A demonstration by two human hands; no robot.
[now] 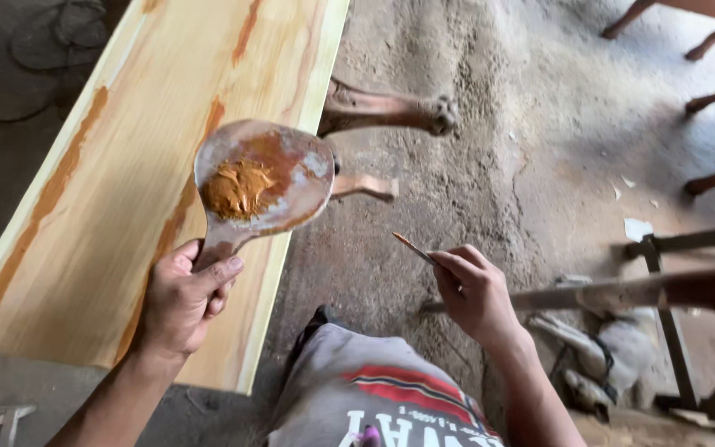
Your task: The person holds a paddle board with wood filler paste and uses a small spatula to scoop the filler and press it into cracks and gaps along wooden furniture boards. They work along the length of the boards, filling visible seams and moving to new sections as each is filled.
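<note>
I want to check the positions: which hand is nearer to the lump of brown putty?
Left. The left hand grips the handle of the paddle carrying the putty; the right hand is off beside the board.

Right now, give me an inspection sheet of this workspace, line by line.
Surface: long pale wooden board with reddish-brown streaks, lying flat.
Job's things: paddle-shaped wooden palette carrying a lump of orange-brown paste; thin flat wooden-handled spatula.
Clutter: white paper scraps on the floor; grey cloth bundle under a frame.
Hands: left hand grips the palette handle over the board; right hand holds the spatula, clear of the board.
Cables: nothing seen.
Surroundings: dusty sawdust-covered floor; carved wooden furniture legs; dark metal frame at right.
</note>
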